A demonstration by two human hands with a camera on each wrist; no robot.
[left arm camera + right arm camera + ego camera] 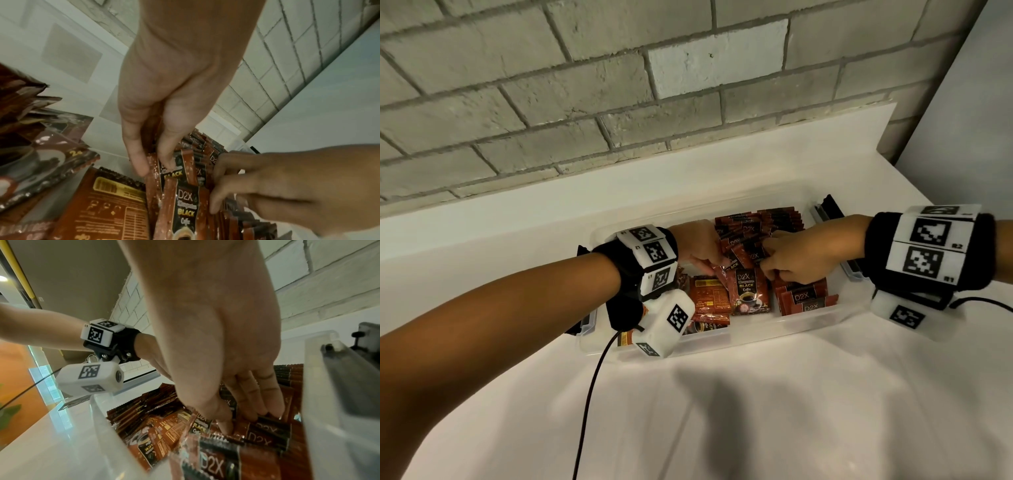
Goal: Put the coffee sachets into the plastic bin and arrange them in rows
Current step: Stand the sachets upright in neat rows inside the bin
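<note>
Both hands (750, 255) — on coffee sachets (748, 291) — in bin (756, 334)

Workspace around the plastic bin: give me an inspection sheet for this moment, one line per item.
Surface: white counter, bare in front of the bin.
Job's things: clear plastic bin on the counter; coffee sachets inside, standing rows at the right and back, loose flat ones at the left.
Clutter: nothing seen.
Grippers: left hand pinches a sachet between thumb and fingers; right hand has fingers curled into the standing rows, grip unclear.
Cables: black cable trails from the left wrist camera across the counter; another at the right wrist.
Surroundings: grey brick wall behind the counter.
</note>
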